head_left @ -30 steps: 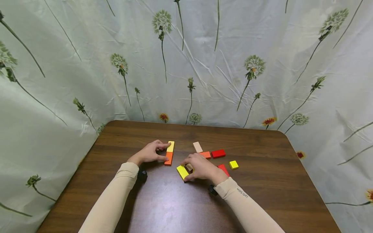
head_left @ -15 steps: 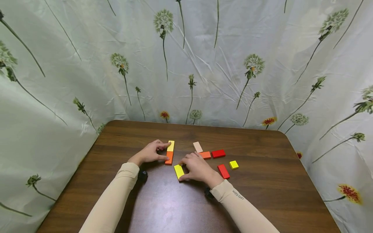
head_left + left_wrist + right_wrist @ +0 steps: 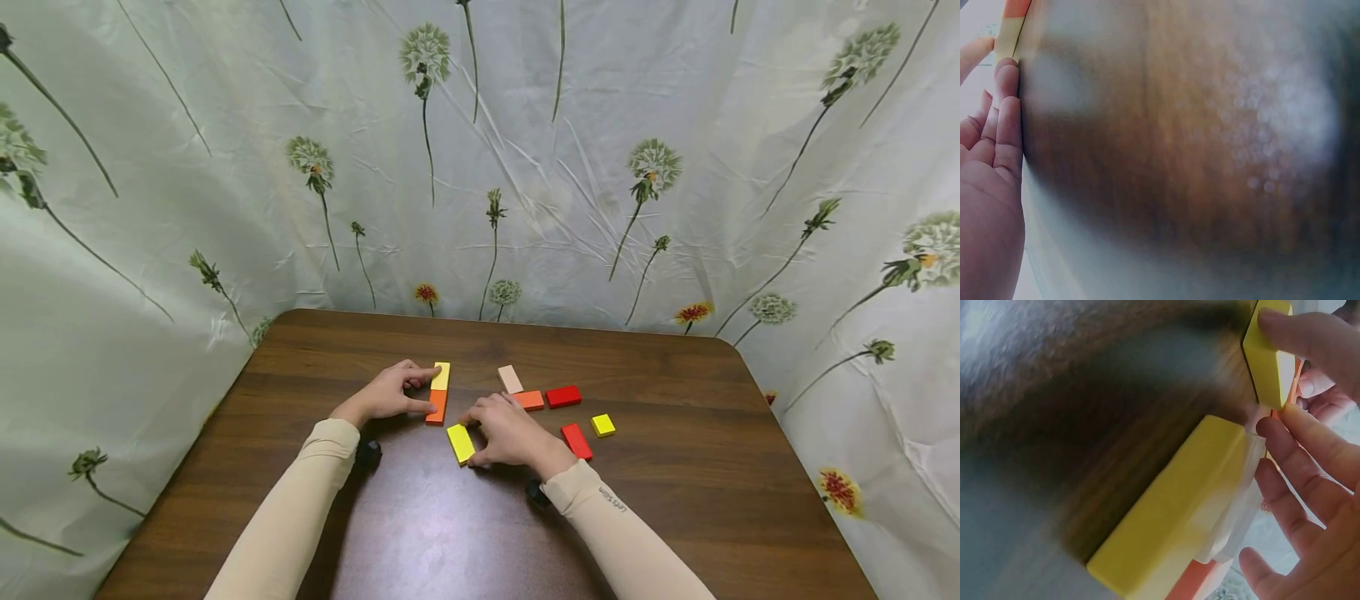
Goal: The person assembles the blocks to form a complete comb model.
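Note:
My left hand (image 3: 386, 392) lies at the left of two end-to-end blocks, its thumb touching the orange block (image 3: 437, 408) and its index finger the pale yellow block (image 3: 441, 376). The left wrist view shows the other fingers of that hand holding nothing. My right hand (image 3: 510, 429) pinches a bright yellow block (image 3: 461, 444) between thumb and index finger, just right of and nearer than the orange one. In the right wrist view, the pinched block lies at top right. A second yellow block (image 3: 1166, 512) lies below the hand there, hidden in the head view.
Right of my right hand lie a beige block (image 3: 510, 379), an orange-red block (image 3: 529, 401), two red blocks, one farther back (image 3: 563, 397), and a small yellow block (image 3: 603, 425). All are on the brown wooden table (image 3: 675, 483). A flowered curtain (image 3: 555, 192) hangs behind it.
My right hand has slid the yellow block slightly left, nearer the orange one. The nearer red block has come out from behind the hand, and a brown block is now covered. My left hand stays put.

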A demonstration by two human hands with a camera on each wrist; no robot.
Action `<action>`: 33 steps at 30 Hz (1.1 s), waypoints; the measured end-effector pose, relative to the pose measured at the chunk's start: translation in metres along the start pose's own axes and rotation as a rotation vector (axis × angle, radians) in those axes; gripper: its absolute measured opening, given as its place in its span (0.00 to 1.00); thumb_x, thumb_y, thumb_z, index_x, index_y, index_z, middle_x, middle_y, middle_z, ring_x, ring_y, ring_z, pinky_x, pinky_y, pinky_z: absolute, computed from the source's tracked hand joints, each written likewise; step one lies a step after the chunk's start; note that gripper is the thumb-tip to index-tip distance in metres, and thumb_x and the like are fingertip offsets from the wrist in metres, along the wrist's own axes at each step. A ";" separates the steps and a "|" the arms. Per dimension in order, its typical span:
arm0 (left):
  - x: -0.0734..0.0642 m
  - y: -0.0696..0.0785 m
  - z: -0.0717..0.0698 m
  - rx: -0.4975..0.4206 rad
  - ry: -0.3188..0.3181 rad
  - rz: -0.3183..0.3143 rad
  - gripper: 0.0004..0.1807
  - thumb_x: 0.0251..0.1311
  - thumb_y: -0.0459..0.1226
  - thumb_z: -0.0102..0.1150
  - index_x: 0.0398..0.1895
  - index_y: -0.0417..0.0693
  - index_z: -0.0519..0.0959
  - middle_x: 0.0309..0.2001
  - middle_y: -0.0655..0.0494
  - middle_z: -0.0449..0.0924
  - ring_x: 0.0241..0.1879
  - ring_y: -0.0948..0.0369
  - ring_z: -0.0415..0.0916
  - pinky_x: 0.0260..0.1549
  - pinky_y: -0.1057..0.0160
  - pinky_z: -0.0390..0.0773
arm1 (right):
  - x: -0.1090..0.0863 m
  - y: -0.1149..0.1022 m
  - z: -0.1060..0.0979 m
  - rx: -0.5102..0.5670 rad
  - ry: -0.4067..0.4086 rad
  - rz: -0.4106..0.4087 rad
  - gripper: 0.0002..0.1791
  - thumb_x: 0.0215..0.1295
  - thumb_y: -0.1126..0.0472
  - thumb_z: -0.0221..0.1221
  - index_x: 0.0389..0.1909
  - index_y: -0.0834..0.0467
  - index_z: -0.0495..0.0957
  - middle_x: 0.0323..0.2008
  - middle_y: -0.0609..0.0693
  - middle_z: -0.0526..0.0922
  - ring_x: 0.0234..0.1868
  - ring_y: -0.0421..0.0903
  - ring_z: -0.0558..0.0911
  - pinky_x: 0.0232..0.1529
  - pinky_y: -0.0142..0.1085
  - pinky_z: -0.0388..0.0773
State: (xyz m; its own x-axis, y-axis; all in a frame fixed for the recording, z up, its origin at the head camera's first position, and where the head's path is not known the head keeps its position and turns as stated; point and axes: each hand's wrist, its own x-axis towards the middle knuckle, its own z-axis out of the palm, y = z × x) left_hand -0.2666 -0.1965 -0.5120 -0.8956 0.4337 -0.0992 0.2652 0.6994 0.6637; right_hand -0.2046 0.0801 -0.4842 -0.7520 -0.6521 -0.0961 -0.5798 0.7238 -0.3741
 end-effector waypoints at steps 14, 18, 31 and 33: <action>0.008 -0.007 -0.002 -0.013 0.006 0.012 0.42 0.58 0.49 0.81 0.77 0.54 0.76 0.52 0.50 0.79 0.54 0.55 0.76 0.59 0.51 0.76 | 0.014 -0.015 0.011 -0.028 0.130 0.022 0.31 0.50 0.39 0.82 0.51 0.51 0.87 0.48 0.44 0.88 0.56 0.47 0.81 0.74 0.56 0.68; 0.010 -0.009 -0.003 -0.013 0.010 0.028 0.42 0.59 0.48 0.81 0.76 0.53 0.77 0.52 0.49 0.79 0.54 0.54 0.76 0.58 0.51 0.76 | 0.018 -0.024 0.014 -0.046 0.144 0.062 0.32 0.51 0.37 0.81 0.52 0.50 0.87 0.49 0.44 0.88 0.59 0.48 0.81 0.74 0.57 0.68; 0.017 -0.013 -0.006 -0.030 -0.004 0.027 0.42 0.59 0.48 0.80 0.77 0.53 0.75 0.54 0.49 0.78 0.56 0.53 0.77 0.62 0.48 0.78 | 0.031 -0.041 0.032 -0.120 0.253 0.145 0.31 0.48 0.35 0.81 0.47 0.50 0.88 0.46 0.44 0.89 0.54 0.48 0.82 0.72 0.59 0.69; 0.017 -0.013 -0.005 -0.038 -0.008 0.020 0.42 0.59 0.47 0.80 0.77 0.54 0.75 0.55 0.49 0.78 0.57 0.53 0.76 0.62 0.48 0.78 | 0.031 -0.042 0.033 -0.123 0.269 0.152 0.31 0.48 0.35 0.82 0.48 0.50 0.89 0.46 0.44 0.89 0.54 0.49 0.82 0.72 0.59 0.69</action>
State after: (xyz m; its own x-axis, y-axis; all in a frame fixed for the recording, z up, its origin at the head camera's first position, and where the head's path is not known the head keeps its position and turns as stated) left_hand -0.2874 -0.2014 -0.5184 -0.8874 0.4518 -0.0917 0.2689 0.6689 0.6930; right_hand -0.1930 0.0220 -0.5018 -0.8790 -0.4639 0.1107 -0.4762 0.8406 -0.2581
